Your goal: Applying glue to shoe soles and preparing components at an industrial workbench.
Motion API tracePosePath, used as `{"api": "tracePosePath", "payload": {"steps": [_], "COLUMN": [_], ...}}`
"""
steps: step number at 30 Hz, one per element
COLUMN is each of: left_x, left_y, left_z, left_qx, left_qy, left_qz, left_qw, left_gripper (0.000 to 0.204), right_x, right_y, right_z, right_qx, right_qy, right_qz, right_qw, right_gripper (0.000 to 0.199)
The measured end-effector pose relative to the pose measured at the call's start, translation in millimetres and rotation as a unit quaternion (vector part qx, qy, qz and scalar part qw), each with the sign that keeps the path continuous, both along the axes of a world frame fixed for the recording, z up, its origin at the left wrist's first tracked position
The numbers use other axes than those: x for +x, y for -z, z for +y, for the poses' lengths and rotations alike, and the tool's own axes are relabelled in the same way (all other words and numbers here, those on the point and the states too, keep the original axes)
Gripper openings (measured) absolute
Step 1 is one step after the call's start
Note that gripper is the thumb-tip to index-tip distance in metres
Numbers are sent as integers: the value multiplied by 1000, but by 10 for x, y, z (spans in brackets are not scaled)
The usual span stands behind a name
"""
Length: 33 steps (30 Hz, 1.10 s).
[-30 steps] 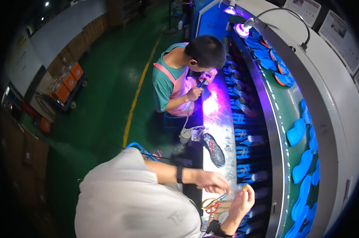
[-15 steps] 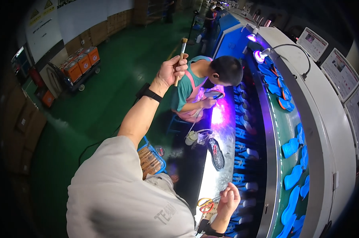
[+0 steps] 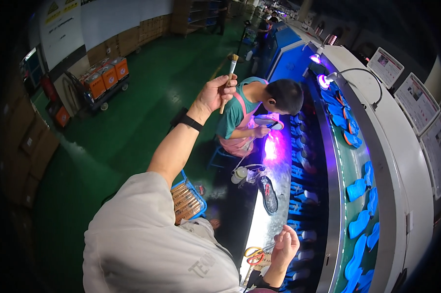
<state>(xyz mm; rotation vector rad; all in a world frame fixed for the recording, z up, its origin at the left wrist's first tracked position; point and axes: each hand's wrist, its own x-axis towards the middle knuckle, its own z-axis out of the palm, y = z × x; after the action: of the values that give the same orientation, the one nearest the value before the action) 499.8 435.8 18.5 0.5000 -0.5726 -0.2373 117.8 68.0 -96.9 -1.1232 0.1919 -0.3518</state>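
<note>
Orange crates [image 3: 106,75] on a wheeled cart sit far left of the tabletop [image 3: 274,195], under a white wall sign [image 3: 64,24] with a yellow triangle. Raised high on an outstretched arm, the left hand [image 3: 215,93] grips a wooden-handled brush [image 3: 229,80], bristles up, well above the tabletop. The right hand [image 3: 285,244] rests loosely curled at the tabletop's near end, just beside orange-handled scissors [image 3: 253,254]; whether it holds anything is unclear. A dark shoe sole [image 3: 268,194] lies mid-tabletop.
</note>
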Motion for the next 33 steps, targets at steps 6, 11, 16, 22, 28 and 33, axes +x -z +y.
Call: {"api": "tracePosePath", "payload": {"steps": [6,11,16,22,28,33], "left_x": [512,647,45,-1540,-2163,-2267], "left_y": [-90,-144,-169,327,803,1010], "left_z": [457,711,281,-1062,-1708,-1865], "left_qx": [-1,36,145,395,425,428], "left_qy": [-141,-218,-223,-93,-49,-23], "left_qz": [12,59,-3,-241,-242,-306], "left_qw": [990,973,964,882,871,850], "left_gripper": [17,11,13,11,21,26], "right_x": [199,326,483,818,668,552], "right_y": [-106,-146,-312,-585,-486,-272], "right_z": [73,114,203,416,320,357], "right_qx": [-5,-10,-53,-51,-163,-21], "right_qy": [-30,-48,-40,-43,39,128], "right_qz": [8,-8,-2,-58,55,7], "right_qw": [1000,999,998,996,984,992], "right_gripper": [21,23,24,37,31,21]}}
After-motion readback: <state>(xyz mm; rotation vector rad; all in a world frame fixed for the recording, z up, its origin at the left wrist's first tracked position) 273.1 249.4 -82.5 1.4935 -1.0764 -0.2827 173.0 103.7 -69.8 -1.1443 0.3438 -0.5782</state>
